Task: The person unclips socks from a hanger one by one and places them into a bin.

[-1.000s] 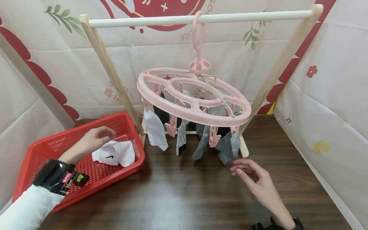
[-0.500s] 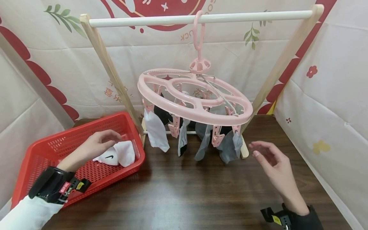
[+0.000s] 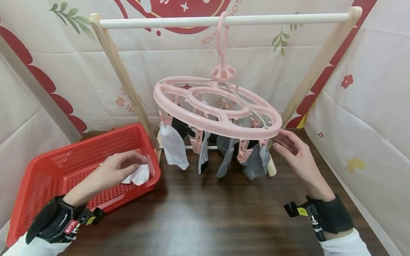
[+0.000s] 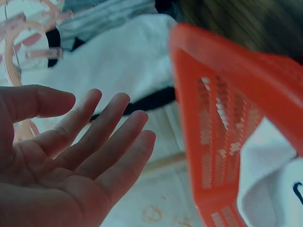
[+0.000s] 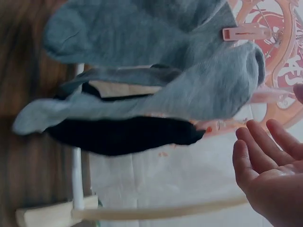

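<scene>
A round pink clip hanger (image 3: pixel 205 124) hangs tilted by its hook, with socks clipped around it. My right hand (image 3: pixel 296 156) is at the hanger's right rim, fingertips right by the edge; in the right wrist view its fingers (image 5: pixel 258 146) are loosely bent beside a clipped grey sock (image 5: pixel 203 90). My left hand (image 3: pixel 116 172) hovers over the right part of the red basket (image 3: pixel 41 170), partly covering a white sock (image 3: pixel 141 176) inside. In the left wrist view the left fingers (image 4: pixel 109 125) are spread and hold nothing.
A white bar (image 3: pixel 275 19) on wooden legs (image 3: pixel 120 71) carries the hanger. Empty pink clips (image 3: pixel 245 154) hang at its front, among white, black and grey socks. Beneath lies a dark wooden table (image 3: pixel 198 213), with patterned cloth walls (image 3: pixel 362 124) around it.
My right hand has moved away from below the grey sock and up to the hanger's right rim. The left hand has shifted right over the white sock. The hanger has swung slightly.
</scene>
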Demonstrator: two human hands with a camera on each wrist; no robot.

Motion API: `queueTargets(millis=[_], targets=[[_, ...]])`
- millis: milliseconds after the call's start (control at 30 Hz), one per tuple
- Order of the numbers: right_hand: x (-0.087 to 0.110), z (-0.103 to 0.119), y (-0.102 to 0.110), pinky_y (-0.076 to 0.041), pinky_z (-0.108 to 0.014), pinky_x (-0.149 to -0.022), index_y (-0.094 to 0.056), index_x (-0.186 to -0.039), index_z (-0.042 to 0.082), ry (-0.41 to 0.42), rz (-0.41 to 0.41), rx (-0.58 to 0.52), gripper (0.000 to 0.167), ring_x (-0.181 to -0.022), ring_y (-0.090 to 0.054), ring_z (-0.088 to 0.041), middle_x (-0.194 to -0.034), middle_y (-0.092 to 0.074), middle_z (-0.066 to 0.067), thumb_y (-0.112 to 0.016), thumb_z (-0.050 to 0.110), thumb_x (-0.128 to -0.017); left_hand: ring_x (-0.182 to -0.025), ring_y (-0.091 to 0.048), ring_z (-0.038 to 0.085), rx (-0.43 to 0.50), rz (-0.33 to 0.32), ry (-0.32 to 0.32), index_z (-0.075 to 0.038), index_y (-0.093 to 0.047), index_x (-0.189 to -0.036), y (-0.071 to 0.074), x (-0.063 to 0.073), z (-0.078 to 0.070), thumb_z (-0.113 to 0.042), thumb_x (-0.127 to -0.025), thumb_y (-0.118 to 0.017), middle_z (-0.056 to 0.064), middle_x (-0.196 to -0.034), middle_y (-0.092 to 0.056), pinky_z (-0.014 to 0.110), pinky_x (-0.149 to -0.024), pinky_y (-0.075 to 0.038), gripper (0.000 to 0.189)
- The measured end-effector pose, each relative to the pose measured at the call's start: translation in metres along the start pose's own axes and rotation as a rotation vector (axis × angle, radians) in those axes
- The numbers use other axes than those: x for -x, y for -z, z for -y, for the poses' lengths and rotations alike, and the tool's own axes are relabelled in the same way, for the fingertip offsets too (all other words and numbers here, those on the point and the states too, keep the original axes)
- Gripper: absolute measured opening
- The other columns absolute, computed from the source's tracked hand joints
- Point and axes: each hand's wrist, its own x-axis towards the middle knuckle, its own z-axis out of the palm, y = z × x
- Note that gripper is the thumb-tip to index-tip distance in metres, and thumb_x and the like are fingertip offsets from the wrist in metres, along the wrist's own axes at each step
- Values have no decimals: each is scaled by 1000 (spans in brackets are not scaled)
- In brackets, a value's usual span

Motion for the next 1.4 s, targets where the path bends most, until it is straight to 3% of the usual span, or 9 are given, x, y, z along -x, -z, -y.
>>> queueTargets(millis=[133, 300, 467, 667, 800, 933, 1067, 1200, 1400], targets=[[-13, 3, -2, -45, -18, -89, -40, -144, 10, -19, 102, -78, 48, -115, -54, -8, -129, -56, 3, -54, 9, -98, -86, -56, 18, -18, 11, -77, -6, -65, -110, -9, 0, -9, 0, -91, -59, 0, -101, -65, 30, -70, -49, 20], [-22, 2, -6, -45, -21, -87, -31, -146, 4, 7, 194, -99, 54, -107, -52, -14, -125, -52, 0, -52, 3, -97, -88, -57, 12, -64, 20, -120, -11, -66, -106, -18, 3, -13, -2, -91, -61, -7, -97, -64, 33, -80, -49, 18], [-20, 4, -9, -45, -23, -83, -34, -143, 2, 19, 207, -46, 52, -96, -52, -18, -114, -52, -3, -53, 1, -95, -89, -57, 10, -63, 28, -161, -12, -66, -105, -22, 7, -18, -5, -93, -61, -5, -98, -65, 34, -82, -49, 15], [-11, 9, -9, -45, -22, -85, -39, -138, 6, -48, 212, -10, 44, -101, -55, -15, -115, -58, -3, -54, 8, -97, -89, -57, 9, -36, 56, -203, -15, -67, -104, -28, 9, -21, -14, -96, -60, -8, -97, -63, 30, -80, -49, 10], [-5, 12, -10, -45, -22, -87, -42, -139, 6, -25, 224, -18, 40, -104, -55, -15, -119, -60, -3, -50, 8, -99, -88, -57, 8, -20, 84, -249, -16, -66, -102, -32, 10, -21, -13, -96, -59, -11, -95, -62, 29, -78, -48, 9], [-1, 11, -10, -42, -19, -92, -37, -146, 5, 52, 265, -115, 42, -114, -51, -10, -131, -54, 4, -39, 8, -104, -86, -56, 8, 8, 116, -243, -16, -66, -102, -34, 12, -21, -15, -98, -58, -11, -94, -62, 27, -74, -48, 10], [3, 10, -12, -44, -20, -92, -40, -146, 7, 142, 297, -208, 43, -113, -53, -9, -132, -55, 5, -32, 2, -104, -81, -55, 8, 34, 142, -237, -15, -66, -102, -36, 13, -20, -17, -98, -56, -9, -92, -61, 26, -69, -48, 10], [8, 13, -15, -45, -19, -88, -44, -143, 4, 196, 259, -128, 45, -107, -57, -8, -126, -59, 5, -38, -7, -100, -81, -55, 7, 51, 164, -235, -15, -66, -103, -39, 14, -20, -18, -99, -55, -10, -91, -62, 26, -70, -47, 11], [13, 21, -22, -48, -21, -82, -48, -138, 5, 173, 252, -93, 44, -98, -60, -15, -111, -64, -4, -50, -7, -96, -87, -60, 7, 85, 190, -203, -15, -65, -103, -45, 14, -20, -21, -100, -55, -10, -93, -64, 27, -76, -48, 13]])
